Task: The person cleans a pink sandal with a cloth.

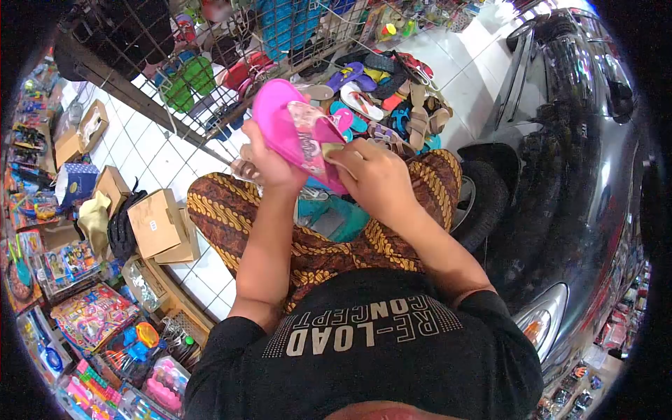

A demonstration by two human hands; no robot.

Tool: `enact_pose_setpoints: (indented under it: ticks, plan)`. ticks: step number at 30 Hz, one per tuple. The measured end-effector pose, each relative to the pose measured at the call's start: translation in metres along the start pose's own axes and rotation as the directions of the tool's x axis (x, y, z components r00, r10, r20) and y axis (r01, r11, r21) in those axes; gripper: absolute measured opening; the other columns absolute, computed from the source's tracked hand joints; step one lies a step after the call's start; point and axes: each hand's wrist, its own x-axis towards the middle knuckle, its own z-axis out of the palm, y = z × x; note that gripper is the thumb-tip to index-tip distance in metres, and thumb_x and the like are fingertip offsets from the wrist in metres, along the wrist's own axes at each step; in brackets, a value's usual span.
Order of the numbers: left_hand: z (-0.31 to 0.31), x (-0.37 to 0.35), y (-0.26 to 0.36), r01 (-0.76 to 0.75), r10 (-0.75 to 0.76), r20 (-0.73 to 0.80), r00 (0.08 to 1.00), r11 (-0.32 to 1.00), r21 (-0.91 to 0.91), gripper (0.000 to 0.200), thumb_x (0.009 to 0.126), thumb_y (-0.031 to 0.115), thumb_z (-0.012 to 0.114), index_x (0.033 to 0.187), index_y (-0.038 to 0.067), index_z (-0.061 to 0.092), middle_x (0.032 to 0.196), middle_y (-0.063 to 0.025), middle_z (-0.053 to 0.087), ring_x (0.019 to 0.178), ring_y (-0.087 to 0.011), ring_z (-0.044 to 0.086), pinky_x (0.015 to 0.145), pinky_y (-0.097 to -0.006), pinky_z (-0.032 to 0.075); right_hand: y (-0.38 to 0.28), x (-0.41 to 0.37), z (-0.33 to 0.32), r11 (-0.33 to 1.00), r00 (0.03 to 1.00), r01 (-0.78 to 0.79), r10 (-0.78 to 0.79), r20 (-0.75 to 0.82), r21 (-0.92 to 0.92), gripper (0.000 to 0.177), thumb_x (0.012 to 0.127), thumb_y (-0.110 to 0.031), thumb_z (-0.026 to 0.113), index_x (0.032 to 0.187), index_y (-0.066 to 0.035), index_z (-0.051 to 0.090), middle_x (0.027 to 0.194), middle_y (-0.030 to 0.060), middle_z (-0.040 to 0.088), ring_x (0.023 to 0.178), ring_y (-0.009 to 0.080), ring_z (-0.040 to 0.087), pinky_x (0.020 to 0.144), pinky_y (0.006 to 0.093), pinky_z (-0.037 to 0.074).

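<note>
A bright pink sandal with a pale patterned strap is tilted up in front of me, over my crossed legs. My left hand is closed round its sole, the thumb along the edge. On the strap side, my right hand has its fingers bent together round a small pale yellow piece, pressed against the strap; its exact kind I cannot tell. Below both hands, a teal item lies in my lap between the patterned trouser legs.
Many sandals are heaped on the white tiles ahead. A wire rack with hanging footwear stands at the upper left. Cardboard boxes and packaged toys line the left. A black car stands close on my right.
</note>
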Motion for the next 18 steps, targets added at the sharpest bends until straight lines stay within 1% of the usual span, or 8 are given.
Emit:
enact_pose_setpoints:
  ticks: [1, 2, 4, 7, 9, 10, 14, 18]
  plan:
    - [0.000, -0.001, -0.006, -0.008, 0.010, -0.029, 1.000, 0.999, 0.043, 0.084, 0.097, 0.069, 0.019, 0.143, 0.002, 0.039, 0.134, -0.0227, 0.054, 0.120, -0.0387, 0.055, 0.102, -0.0522, 0.044, 0.001, 0.002, 0.006, 0.999, 0.999, -0.035, 0.035, 0.007, -0.034, 0.020, 0.081, -0.005, 0.068, 0.101, -0.008, 0.071, 0.096, 0.0091, 0.068, 0.082, 0.0303, 0.068, 0.069, 0.0384, 0.055]
    - [-0.002, -0.004, -0.013, 0.002, -0.003, 0.008, 1.000, 0.996, 0.085, 0.083, 0.097, 0.069, 0.021, 0.143, 0.002, 0.039, 0.136, -0.0209, 0.054, 0.121, -0.0361, 0.055, 0.104, -0.0492, 0.043, 0.003, 0.004, 0.013, 0.999, 0.997, -0.025, 0.023, -0.079, -0.026, 0.018, 0.080, -0.006, 0.068, 0.098, -0.008, 0.070, 0.094, 0.0091, 0.067, 0.078, 0.0297, 0.067, 0.066, 0.0390, 0.054]
    - [0.006, -0.007, -0.019, 0.010, -0.011, 0.010, 1.000, 0.996, 0.086, 0.083, 0.097, 0.069, 0.021, 0.143, 0.002, 0.040, 0.136, -0.0203, 0.054, 0.122, -0.0356, 0.055, 0.104, -0.0494, 0.043, 0.009, 0.012, 0.027, 1.000, 0.969, -0.002, -0.001, -0.248, -0.014, 0.015, 0.078, -0.008, 0.067, 0.093, -0.008, 0.069, 0.090, 0.0089, 0.067, 0.070, 0.0287, 0.066, 0.061, 0.0403, 0.053]
    - [0.012, -0.009, -0.017, 0.013, -0.013, -0.006, 1.000, 0.998, 0.065, 0.080, 0.098, 0.066, 0.022, 0.143, 0.002, 0.039, 0.136, -0.0199, 0.053, 0.122, -0.0349, 0.055, 0.105, -0.0489, 0.043, 0.013, 0.019, 0.038, 0.995, 0.887, 0.100, -0.094, -0.451, -0.012, 0.016, 0.079, -0.008, 0.067, 0.095, -0.005, 0.067, 0.096, 0.0099, 0.069, 0.071, 0.0288, 0.066, 0.062, 0.0404, 0.053]
    - [0.004, -0.006, -0.012, 0.009, -0.009, -0.001, 1.000, 1.000, 0.014, 0.080, 0.099, 0.066, 0.022, 0.144, 0.002, 0.038, 0.137, -0.0203, 0.053, 0.122, -0.0351, 0.055, 0.105, -0.0487, 0.043, 0.011, 0.017, 0.036, 0.985, 0.941, 0.170, -0.167, -0.296, -0.017, 0.022, 0.079, -0.009, 0.067, 0.100, -0.005, 0.066, 0.102, 0.0104, 0.069, 0.074, 0.0291, 0.067, 0.064, 0.0405, 0.054]
    - [-0.001, -0.004, -0.009, -0.013, 0.012, 0.015, 1.000, 0.999, 0.044, 0.080, 0.099, 0.066, 0.022, 0.144, 0.002, 0.038, 0.137, -0.0203, 0.053, 0.122, -0.0352, 0.054, 0.105, -0.0487, 0.043, 0.011, 0.016, 0.035, 0.979, 0.956, 0.205, -0.203, -0.211, -0.015, 0.024, 0.078, -0.009, 0.067, 0.102, -0.004, 0.065, 0.104, 0.0106, 0.069, 0.075, 0.0292, 0.067, 0.065, 0.0406, 0.054]
    - [-0.009, -0.002, -0.001, -0.078, 0.071, 0.059, 0.996, 0.989, 0.123, 0.081, 0.098, 0.066, 0.023, 0.146, 0.002, 0.035, 0.139, -0.0205, 0.051, 0.124, -0.0356, 0.053, 0.106, -0.0485, 0.042, 0.021, 0.017, 0.033, 0.953, 0.955, 0.285, -0.272, -0.117, 0.105, 0.037, 0.079, -0.010, 0.068, 0.115, -0.005, 0.060, 0.112, 0.0117, 0.067, 0.084, 0.0300, 0.068, 0.071, 0.0412, 0.054]
    - [-0.006, -0.004, -0.006, -0.060, 0.051, 0.090, 0.995, 0.992, 0.111, 0.080, 0.099, 0.065, 0.023, 0.147, 0.002, 0.033, 0.141, -0.0216, 0.048, 0.126, -0.0356, 0.052, 0.107, -0.0482, 0.042, 0.014, 0.015, 0.037, 0.989, 0.969, 0.142, -0.131, -0.212, 0.040, 0.024, 0.079, -0.007, 0.066, 0.103, -0.005, 0.063, 0.101, 0.0124, 0.068, 0.079, 0.0311, 0.067, 0.066, 0.0408, 0.054]
